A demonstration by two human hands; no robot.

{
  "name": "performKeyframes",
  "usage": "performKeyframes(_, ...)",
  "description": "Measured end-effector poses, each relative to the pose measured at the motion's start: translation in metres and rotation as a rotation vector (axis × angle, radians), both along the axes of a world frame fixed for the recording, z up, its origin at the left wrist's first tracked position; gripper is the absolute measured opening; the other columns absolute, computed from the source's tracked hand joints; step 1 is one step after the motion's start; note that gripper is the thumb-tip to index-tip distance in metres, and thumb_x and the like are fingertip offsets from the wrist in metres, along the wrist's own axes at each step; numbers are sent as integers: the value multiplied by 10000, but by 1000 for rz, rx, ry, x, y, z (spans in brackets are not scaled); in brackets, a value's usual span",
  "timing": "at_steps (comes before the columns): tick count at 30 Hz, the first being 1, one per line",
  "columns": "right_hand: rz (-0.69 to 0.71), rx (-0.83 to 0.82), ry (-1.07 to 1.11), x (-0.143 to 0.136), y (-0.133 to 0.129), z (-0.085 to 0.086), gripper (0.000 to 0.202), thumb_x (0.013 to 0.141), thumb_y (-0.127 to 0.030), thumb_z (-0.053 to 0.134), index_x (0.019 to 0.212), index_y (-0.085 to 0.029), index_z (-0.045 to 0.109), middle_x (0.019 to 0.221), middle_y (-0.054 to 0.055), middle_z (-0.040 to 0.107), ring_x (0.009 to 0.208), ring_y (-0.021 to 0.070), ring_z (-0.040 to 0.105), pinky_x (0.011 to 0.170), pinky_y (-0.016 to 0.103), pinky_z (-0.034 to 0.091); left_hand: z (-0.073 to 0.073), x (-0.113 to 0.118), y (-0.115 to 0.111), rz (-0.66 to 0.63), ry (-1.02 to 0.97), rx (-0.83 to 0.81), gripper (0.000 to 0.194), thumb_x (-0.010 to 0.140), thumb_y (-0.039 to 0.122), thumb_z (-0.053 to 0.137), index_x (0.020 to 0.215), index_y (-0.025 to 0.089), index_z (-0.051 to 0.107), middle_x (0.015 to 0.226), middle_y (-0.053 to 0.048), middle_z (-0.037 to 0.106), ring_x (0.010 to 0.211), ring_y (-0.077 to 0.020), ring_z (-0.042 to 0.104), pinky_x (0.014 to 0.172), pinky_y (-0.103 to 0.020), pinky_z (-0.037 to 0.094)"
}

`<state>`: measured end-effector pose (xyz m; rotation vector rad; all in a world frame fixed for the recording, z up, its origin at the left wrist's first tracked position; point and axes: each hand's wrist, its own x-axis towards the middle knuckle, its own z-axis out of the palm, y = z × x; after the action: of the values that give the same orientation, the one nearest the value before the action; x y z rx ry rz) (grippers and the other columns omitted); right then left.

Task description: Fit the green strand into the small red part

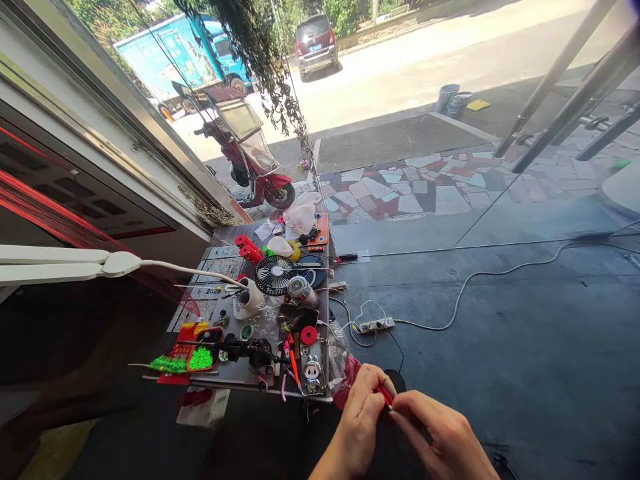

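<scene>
My left hand [361, 420] is closed round a small, slim red object [386, 396] with a pale tip, too small to identify. The thumb and forefinger of my right hand [440, 427] pinch together at that tip; what they grip there is hidden. Both hands are held close together off the right front corner of the cluttered table [227, 257]. Just behind my left hand is a bag of red mesh or beads [349, 381]. On the nearest table corner lie a silver cartoon figure [313, 375], a red spool [309, 335] and orange-handled tool [292, 363].
A black fan [274, 275], a drink can [300, 290], a white jug-like holder [249, 300] and a tray of green beads [201, 358] crowd the table. A white lamp arm [120, 264] reaches in from the left. A power strip [377, 325] with cords lies on the floor.
</scene>
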<state>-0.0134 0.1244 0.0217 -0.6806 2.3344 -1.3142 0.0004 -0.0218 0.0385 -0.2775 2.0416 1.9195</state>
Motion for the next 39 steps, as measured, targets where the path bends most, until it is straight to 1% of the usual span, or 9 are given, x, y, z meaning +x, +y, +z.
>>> performKeyframes(2, 26, -2, -28, -2, 2, -2, 197, 885, -301, 392, 773, -207, 525, 674, -19, 573, 587, 95, 532, 569, 187, 408, 0, 0, -2, -11, -9, 23, 176, 778, 138, 311, 742, 177, 478, 833, -21, 464, 815, -154, 432, 755, -281, 344)
performKeyframes(7, -34, -3, -85, -3, 1, -7, 241, 861, -370, 425, 726, -196, 523, 562, -43, 471, 504, 85, 450, 496, 177, 365, -7, 1, -4, 27, -56, 164, 155, 747, 177, 333, 732, 170, 487, 812, -24, 457, 794, -161, 416, 738, -292, 328)
performKeyframes(13, -42, 4, -184, 1, 1, -6, 274, 862, -419, 401, 763, -194, 523, 582, -41, 458, 521, 86, 437, 509, 177, 358, -15, 1, -5, 105, -98, 315, 118, 739, 245, 394, 754, 174, 486, 796, -16, 447, 764, -152, 403, 724, -280, 311)
performKeyframes(17, -56, -32, -269, 2, -1, -7, 309, 867, -443, 376, 765, -191, 523, 608, -32, 471, 543, 91, 442, 534, 186, 361, -16, 0, -6, 97, -96, 296, 97, 681, 234, 502, 755, 181, 470, 782, 1, 432, 753, -140, 387, 703, -259, 297)
performKeyframes(24, -69, -109, -354, -1, -3, -7, 351, 860, -469, 364, 702, -179, 482, 610, -25, 431, 562, 96, 409, 539, 194, 349, -12, -2, -6, 49, -53, 256, 96, 653, 154, 451, 748, 170, 458, 783, -4, 407, 742, -133, 362, 685, -257, 295)
performKeyframes(29, -102, -127, -403, -2, -2, -4, 355, 847, -489, 382, 714, -176, 485, 607, -25, 416, 556, 98, 385, 524, 199, 339, -16, -2, -8, 74, -214, 514, 278, 620, 125, 404, 882, 174, 483, 725, 14, 393, 672, -114, 355, 670, -248, 308)
performKeyframes(32, -126, -184, -445, -1, -3, -5, 333, 837, -482, 411, 722, -179, 485, 618, -24, 432, 559, 98, 395, 520, 194, 348, -18, -3, -8, 66, -182, 312, 276, 683, 100, 411, 924, 184, 515, 747, 10, 433, 693, -116, 380, 676, -240, 314)
performKeyframes(36, -149, -271, -509, 0, 1, -10, 313, 833, -477, 426, 741, -186, 494, 660, -14, 470, 596, 105, 430, 543, 186, 378, -15, -8, -10, -45, -38, -13, 288, 788, 155, 437, 1039, 219, 564, 943, -36, 463, 846, -153, 449, 756, -266, 350)
performKeyframes(39, -170, -211, -441, 0, 8, -16, 304, 830, -479, 425, 833, -193, 527, 637, -26, 458, 570, 101, 424, 535, 182, 370, -13, -11, -14, -83, -6, -143, 353, 816, 168, 429, 1137, 259, 542, 990, -47, 438, 868, -161, 466, 756, -277, 376)
